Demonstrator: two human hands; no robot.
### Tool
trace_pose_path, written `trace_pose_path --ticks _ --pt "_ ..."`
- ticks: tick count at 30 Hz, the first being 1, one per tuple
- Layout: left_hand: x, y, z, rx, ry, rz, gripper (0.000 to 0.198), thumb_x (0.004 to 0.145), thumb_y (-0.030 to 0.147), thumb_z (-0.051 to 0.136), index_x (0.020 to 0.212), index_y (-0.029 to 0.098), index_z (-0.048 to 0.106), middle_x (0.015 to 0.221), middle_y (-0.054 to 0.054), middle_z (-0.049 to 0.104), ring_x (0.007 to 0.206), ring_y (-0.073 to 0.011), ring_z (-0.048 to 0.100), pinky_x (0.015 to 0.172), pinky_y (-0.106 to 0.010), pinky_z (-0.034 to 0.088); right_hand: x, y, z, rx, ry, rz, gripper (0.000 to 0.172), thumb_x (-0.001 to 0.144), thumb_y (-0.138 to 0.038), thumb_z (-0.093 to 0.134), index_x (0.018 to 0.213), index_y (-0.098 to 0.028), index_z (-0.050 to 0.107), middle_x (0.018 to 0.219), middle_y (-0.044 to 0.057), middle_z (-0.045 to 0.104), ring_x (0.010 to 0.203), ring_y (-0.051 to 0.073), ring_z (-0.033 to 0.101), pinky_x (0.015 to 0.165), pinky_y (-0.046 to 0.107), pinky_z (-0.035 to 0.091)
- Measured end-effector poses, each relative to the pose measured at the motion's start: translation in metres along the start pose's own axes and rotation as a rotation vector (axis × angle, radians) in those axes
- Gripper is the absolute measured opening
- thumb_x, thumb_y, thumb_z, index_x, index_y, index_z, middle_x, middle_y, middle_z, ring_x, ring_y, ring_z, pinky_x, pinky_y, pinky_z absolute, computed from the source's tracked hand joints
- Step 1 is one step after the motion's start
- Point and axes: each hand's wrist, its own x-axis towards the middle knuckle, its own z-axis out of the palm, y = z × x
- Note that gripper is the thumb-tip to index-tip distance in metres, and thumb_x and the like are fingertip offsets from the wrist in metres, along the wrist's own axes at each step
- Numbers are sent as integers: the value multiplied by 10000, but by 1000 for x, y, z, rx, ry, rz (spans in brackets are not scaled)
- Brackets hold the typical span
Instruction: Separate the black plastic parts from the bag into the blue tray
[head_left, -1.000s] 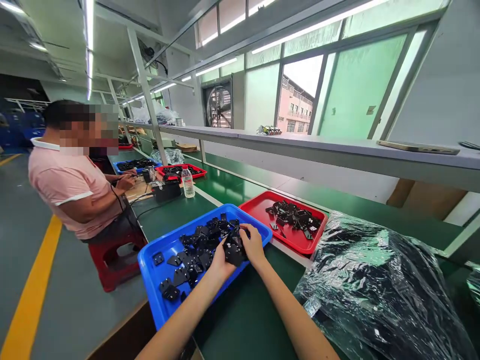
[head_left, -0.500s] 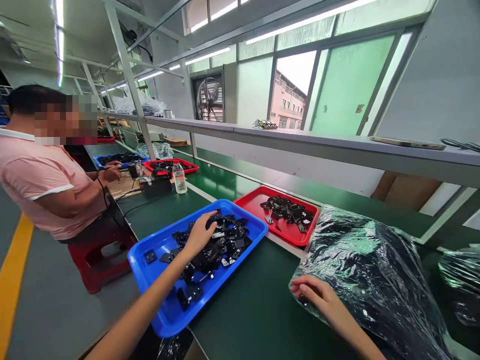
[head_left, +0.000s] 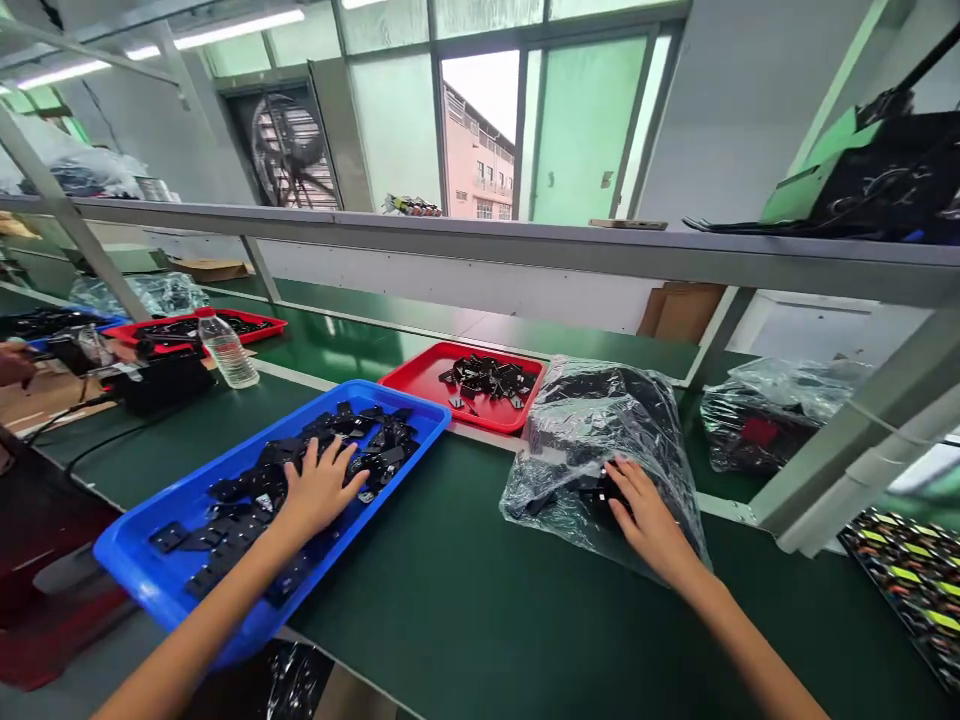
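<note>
The left hand (head_left: 316, 492) is splayed over flat black pieces (head_left: 388, 440), the right hand (head_left: 646, 515), grip unclear, over crinkled plastic (head_left: 600, 425).

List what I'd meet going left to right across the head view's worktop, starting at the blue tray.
Blue tray with the left hand over its black parts, red tray, clear plastic bag with the right hand at it, plastic-wrapped bundle.

Head view looks forward (and down) over the bench (head_left: 450, 600).
</note>
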Motion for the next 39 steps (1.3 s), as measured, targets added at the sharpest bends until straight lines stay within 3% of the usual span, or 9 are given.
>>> trace_pose_path --ticks 4,8,10,16,20,25,30,35,39 --pt "-49 108 45 -456 -325 282 325 664 342 674 978 261 682 1081 -86 654 1079 -301 530 1049 -400 266 19 -5 -6 -74 12 -42 424 917 -237 351 1331 -190 431 1425 105 374 1346 250 281 1047 457 347" --pt "-101 193 119 -889 -750 353 170 634 218 697 798 262 707 865 -65 666 991 -271 552 1033 -348 287 13 -8 0 -190 -30 -51 231 856 -165 450 993 -146 635 1161 129 581 1124 251 516 920 394 449" --pt "-109 212 151 -959 -791 329 158 626 196 694 773 253 700 891 -65 658 1014 -266 532 1034 -344 278 1 -5 4 -236 -14 -27 148 824 -153 493 858 -145 636 1062 140 604 1051 280 539 852 421 465" --pt "-97 214 198 -1014 -917 106 191 753 347 573 825 190 655 806 -36 614 765 -186 542 832 -341 410 -26 7 10 -242 68 4 88 811 -124 496 808 -176 566 856 86 590 864 247 551 738 380 452" --pt "-114 205 204 -1010 -1265 -79 380 818 450 431 758 128 624 718 -82 628 614 -181 584 669 -354 450 -37 2 17 -145 113 -32 98 839 -133 467 806 -183 545 801 55 596 804 213 551 705 337 444" --pt "-124 196 201 -1232 -1662 -406 438 848 461 430 969 92 632 996 -160 652 930 -261 627 831 -399 430 -58 -4 18 -27 176 -34 128 861 -143 453 782 -191 542 753 41 606 719 169 558 655 302 449" --pt "-122 196 205 -1569 -1617 -699 490 884 476 375 1066 87 610 1032 -145 644 940 -262 607 820 -401 427 -64 -19 12 51 319 -105 87 848 -126 496 829 -193 547 802 50 611 760 164 558 674 314 459" --pt "-122 199 203 -1697 -1520 -887 548 892 464 365 1176 36 554 991 -169 661 867 -244 621 802 -353 430 -65 -32 13 70 174 -360 45 835 -185 552 861 -200 586 971 71 618 927 202 553 844 415 439" --pt "-115 199 200 -1813 -1519 -888 682 880 508 356 1352 16 365 1232 -222 556 1087 -304 555 970 -437 342 -60 -14 9 192 287 -100 111 865 -171 489 883 -210 592 923 63 607 880 184 550 788 375 453"
